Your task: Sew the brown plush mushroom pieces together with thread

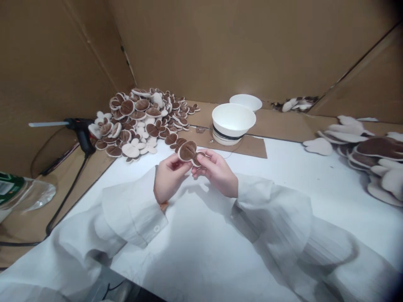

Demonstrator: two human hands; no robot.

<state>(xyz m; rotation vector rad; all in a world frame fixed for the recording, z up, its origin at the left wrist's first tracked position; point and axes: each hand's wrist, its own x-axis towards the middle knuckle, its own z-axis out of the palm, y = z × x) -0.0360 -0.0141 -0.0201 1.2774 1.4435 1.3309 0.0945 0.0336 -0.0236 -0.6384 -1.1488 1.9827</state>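
Observation:
A brown plush piece with a cream edge [188,151], made of rounded lobes, is held up above the white work surface. My left hand [171,174] pinches its left and lower side between thumb and fingers. On the right, my right hand [217,171] grips a smaller brown lobe of the same piece. Behind my hands, a large heap of similar brown and cream plush pieces [141,110] spreads to the back left, with a few trailing close to my fingers. The underside of the held piece is hidden.
Stacked white bowls [233,119] with a dark band stand on cardboard, and another white bowl [248,100] is behind. A glue gun [82,133] with its cable lies left, near a plastic bottle [31,193]. Larger plush pieces [374,147] lie right. Cardboard walls [233,46] enclose the back.

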